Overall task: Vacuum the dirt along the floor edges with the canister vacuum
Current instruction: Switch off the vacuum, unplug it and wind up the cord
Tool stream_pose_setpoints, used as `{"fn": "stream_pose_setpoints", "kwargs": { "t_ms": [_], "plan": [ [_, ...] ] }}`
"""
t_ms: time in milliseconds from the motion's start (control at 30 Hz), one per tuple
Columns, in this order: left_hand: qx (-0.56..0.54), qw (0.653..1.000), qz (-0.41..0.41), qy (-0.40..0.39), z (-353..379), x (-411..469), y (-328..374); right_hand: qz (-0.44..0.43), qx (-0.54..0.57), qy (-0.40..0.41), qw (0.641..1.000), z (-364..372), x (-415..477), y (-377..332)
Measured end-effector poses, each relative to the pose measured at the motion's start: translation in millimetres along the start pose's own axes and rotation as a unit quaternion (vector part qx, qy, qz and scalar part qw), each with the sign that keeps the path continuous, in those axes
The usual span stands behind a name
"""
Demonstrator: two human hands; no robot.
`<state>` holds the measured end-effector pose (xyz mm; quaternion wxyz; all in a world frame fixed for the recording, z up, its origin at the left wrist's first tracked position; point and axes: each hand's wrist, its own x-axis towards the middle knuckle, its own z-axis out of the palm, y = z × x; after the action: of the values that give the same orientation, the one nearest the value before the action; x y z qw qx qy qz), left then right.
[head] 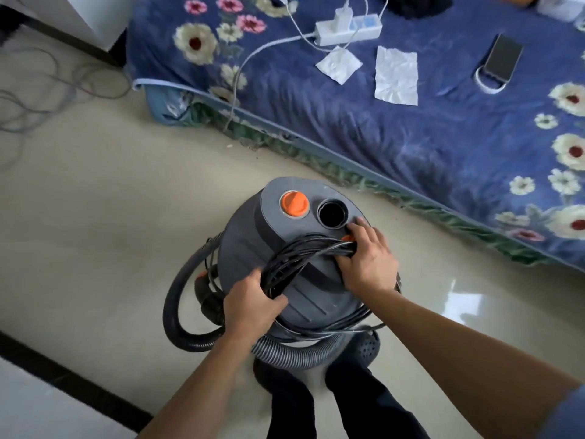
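grey vacuum (285, 248) on floor (95, 201) just beside bed (411, 137), left hand (250, 304) curled round black cord (297, 255) bundle on vacuum top, right hand (367, 258) gripping same cord at other end, hose (177, 299) looped around vacuum base, power strip (348, 28) on bed

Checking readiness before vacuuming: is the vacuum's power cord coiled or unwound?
Coiled: the cord lies looped on the canister vacuum, gripped by left hand and right hand.
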<state>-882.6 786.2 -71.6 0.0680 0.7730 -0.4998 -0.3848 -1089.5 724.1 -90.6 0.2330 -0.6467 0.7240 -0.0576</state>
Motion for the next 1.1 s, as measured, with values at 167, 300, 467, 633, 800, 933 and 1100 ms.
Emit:
{"fn": "stream_pose_setpoints", "kwargs": {
  "t_ms": [167, 300, 467, 633, 800, 933, 1100],
  "plan": [
    [0.022, 0.999, 0.004, 0.023, -45, 25, -45, -0.044, -0.003, -0.011, 0.999, 25, 16, -67],
    [0.06, 0.998, 0.036, 0.006, -82, 48, -77, -0.081, -0.018, -0.025, 0.996, 34, 27, -109],
    [0.152, 0.983, 0.104, -0.007, -127, 75, -110, -0.312, -0.154, -0.051, 0.936, 30, 65, -165],
    [0.236, 0.964, 0.119, -0.009, -181, 103, -140, -0.502, -0.267, -0.159, 0.807, 38, 109, -251],
    [0.303, 0.95, 0.048, 0.055, -229, 135, -179, -0.548, -0.248, -0.185, 0.777, 62, 146, -311],
    [0.246, 0.953, -0.043, 0.17, -248, 159, -208, -0.572, -0.268, -0.183, 0.753, 87, 165, -360],
    [0.079, 0.911, -0.188, 0.359, -240, 155, -185, -0.532, -0.244, -0.207, 0.784, 110, 188, -410]
  ]
}}
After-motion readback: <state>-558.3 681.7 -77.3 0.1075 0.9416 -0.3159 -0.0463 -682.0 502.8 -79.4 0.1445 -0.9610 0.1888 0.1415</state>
